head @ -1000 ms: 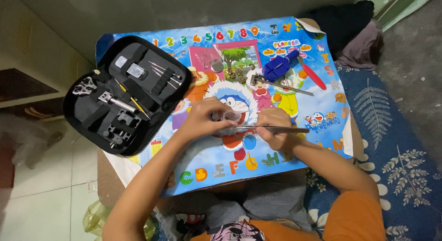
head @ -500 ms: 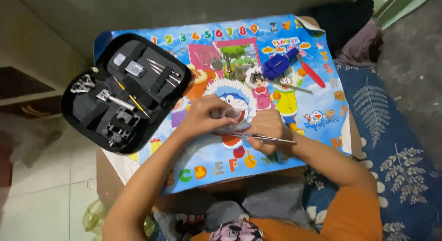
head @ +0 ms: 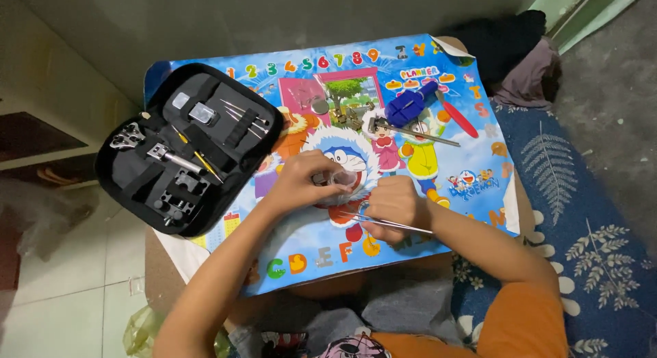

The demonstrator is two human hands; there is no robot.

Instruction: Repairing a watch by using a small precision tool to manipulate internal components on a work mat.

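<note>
Tweezers (head: 393, 223) being pinched in my right hand (head: 395, 202); my left hand (head: 301, 182) pinching small clear round part (head: 344, 179) over cartoon mat (head: 472, 159), tool case (head: 188, 149) lying open nearby.

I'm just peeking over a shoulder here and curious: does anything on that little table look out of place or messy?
Nothing looks spilled or broken. The open black tool case hangs partly over the table's left edge, sitting askew on the colourful cartoon mat. A blue tool and a red-handled tool lie loose outside the case.
</note>
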